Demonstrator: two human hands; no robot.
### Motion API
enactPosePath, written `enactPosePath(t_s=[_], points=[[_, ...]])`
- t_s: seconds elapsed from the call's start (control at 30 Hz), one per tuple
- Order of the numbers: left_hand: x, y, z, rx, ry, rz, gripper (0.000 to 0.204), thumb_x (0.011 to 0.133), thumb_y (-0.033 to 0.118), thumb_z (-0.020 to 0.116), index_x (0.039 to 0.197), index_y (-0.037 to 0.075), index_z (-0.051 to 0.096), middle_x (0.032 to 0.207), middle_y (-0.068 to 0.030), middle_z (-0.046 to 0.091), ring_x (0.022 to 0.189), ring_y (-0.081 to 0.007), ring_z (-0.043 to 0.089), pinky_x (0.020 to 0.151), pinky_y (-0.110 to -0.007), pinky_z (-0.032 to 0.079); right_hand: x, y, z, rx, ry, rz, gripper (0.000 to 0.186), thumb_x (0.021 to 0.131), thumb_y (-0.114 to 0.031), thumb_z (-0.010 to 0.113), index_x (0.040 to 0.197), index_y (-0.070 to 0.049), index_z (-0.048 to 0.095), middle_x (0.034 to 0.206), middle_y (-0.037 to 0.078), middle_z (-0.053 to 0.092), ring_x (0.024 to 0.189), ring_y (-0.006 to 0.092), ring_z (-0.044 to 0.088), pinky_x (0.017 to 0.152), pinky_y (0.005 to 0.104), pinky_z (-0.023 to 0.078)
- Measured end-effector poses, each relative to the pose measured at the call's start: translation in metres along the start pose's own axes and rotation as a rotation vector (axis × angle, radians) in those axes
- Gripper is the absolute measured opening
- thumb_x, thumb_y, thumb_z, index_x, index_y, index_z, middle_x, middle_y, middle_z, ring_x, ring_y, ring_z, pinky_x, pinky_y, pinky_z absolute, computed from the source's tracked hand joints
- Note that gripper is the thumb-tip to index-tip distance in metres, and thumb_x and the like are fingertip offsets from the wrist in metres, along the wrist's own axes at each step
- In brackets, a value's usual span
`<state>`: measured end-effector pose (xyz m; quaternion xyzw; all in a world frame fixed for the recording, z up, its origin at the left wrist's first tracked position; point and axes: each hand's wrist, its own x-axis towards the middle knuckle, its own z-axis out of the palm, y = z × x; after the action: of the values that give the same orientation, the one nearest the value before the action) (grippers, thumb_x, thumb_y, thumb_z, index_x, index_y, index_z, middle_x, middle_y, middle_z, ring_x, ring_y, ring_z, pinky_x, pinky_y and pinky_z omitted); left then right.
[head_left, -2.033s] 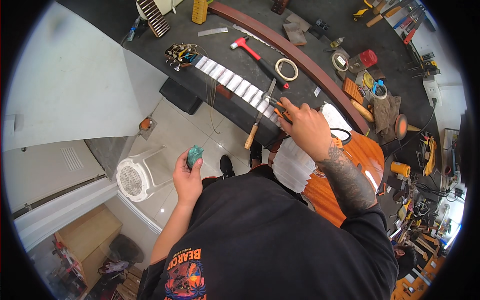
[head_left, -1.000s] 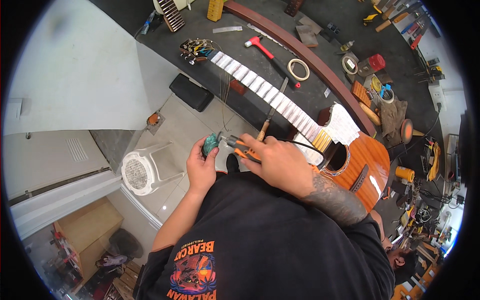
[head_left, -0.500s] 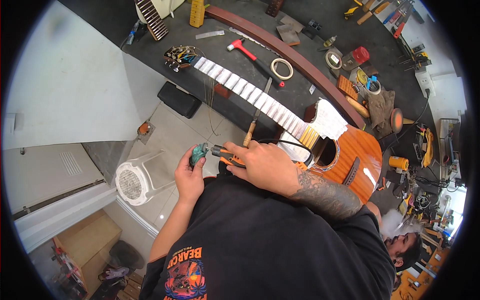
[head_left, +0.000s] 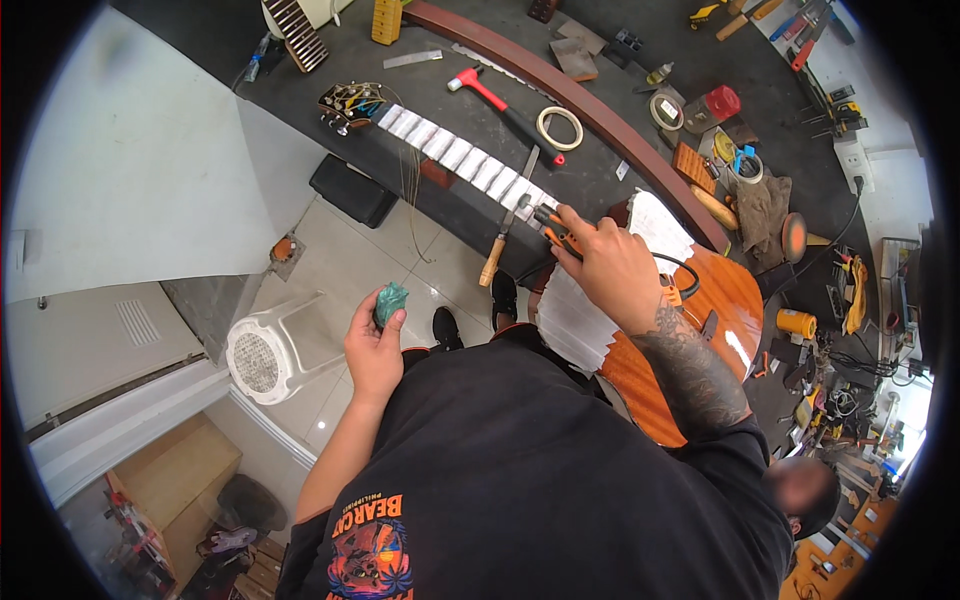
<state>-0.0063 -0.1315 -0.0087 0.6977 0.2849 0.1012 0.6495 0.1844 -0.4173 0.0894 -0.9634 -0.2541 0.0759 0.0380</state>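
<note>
My right hand (head_left: 622, 275) is closed around a black and orange rotary tool (head_left: 553, 220) with a dark cord. The tool's small round tip is over the guitar's fretboard (head_left: 462, 160), which is covered in pale tape strips between the frets; I cannot tell whether it touches. My left hand (head_left: 372, 350) grips a crumpled green lump (head_left: 390, 302), away from the bench and above the floor. The acoustic guitar (head_left: 735, 292) lies on the bench with white covering on part of its orange-brown top. Its headstock (head_left: 345, 103) has loose strings hanging from it.
A wooden-handled file (head_left: 491, 265) lies under the neck. Beyond it are a red and black hammer (head_left: 505, 108), a tape roll (head_left: 558, 129) and a long reddish-brown rail (head_left: 590, 95). A white stool (head_left: 258, 362) stands at left; another person (head_left: 805, 495) is at lower right.
My right hand has moved the rotary tool away from the green lump, up and right to the fretboard. My left hand stays nearly in place, still holding the lump.
</note>
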Motion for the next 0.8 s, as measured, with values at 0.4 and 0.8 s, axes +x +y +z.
enactPosePath(t_s=[0.4,0.8], points=[[-0.0014,0.0043,0.0049,-0.001,-0.006,-0.017,0.043,0.105,0.005,0.074,0.145,-0.006,0.061,0.131,-0.0114,0.073,0.116,-0.0145,0.069,0.102,-0.029,0.055,-0.0025,-0.0037,0.0104,0.007,0.008,-0.079,0.052,0.103,-0.040,0.073,0.150,-0.020,0.060,0.087,0.017,0.068,0.074,0.0371,0.073,0.070,0.0468,0.060],[0.0002,0.0051,0.0062,-0.004,0.001,-0.011,0.044,0.105,0.005,0.075,0.145,-0.007,0.060,0.130,-0.0110,0.073,0.116,-0.0142,0.069,0.103,-0.029,0.054,0.0046,-0.0022,0.0049,-0.017,0.001,-0.055,0.047,0.103,-0.041,0.073,0.143,-0.018,0.061,0.089,0.016,0.071,0.077,0.0345,0.076,0.072,0.0461,0.061]])
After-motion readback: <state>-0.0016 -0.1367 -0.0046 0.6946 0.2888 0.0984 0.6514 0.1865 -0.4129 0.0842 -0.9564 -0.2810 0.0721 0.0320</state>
